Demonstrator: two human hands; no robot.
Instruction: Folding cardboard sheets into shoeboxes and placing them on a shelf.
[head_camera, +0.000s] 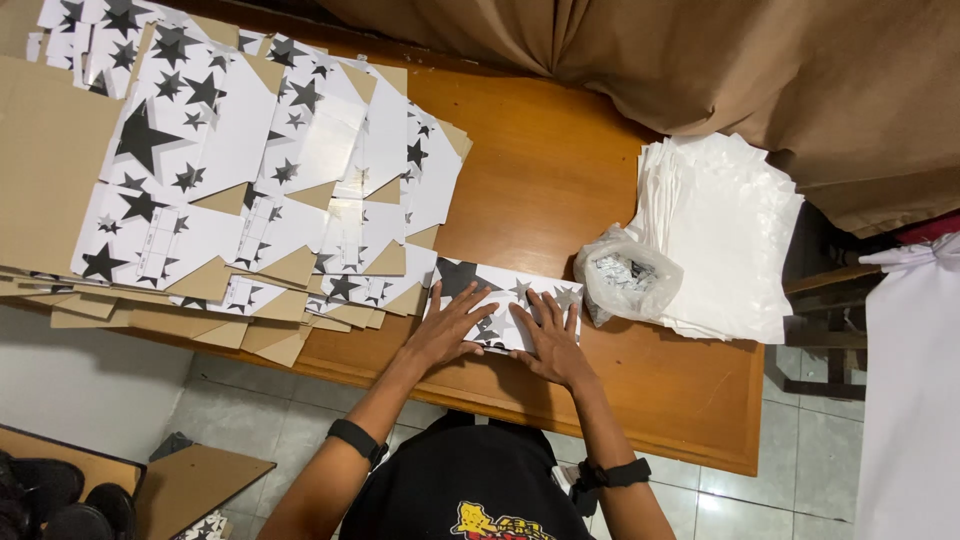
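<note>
The person presses a small star-printed box (505, 300) flat against the wooden table (540, 170), close to its near edge. The left hand (448, 328) lies open with fingers spread on the left part of the box, and the right hand (551, 340) lies open, palm down, on the right part. Neither hand grips anything; both only bear down on the card.

Just beside the box, on the right, a clear plastic bag (628, 278) of small pale pieces leans against a stack of white sheets (725, 235) that reaches the table's right edge and hangs partly over it. On the left, a fanned pile of flat star-printed cartons (250, 180) covers that end of the table and juts past its near edge.

The box sits near the near edge, so a hard sideways push could slide it off the wood toward the tiled floor (740, 470). Uneven pressure from the two palms would likely crease the card off its fold line. A right elbow swung outward could knock the bag and spill its contents. The overhanging cartons look loosely stacked, and a nudge from the left forearm might send several sliding down. The white sheets could likewise slip off the right edge.
</note>
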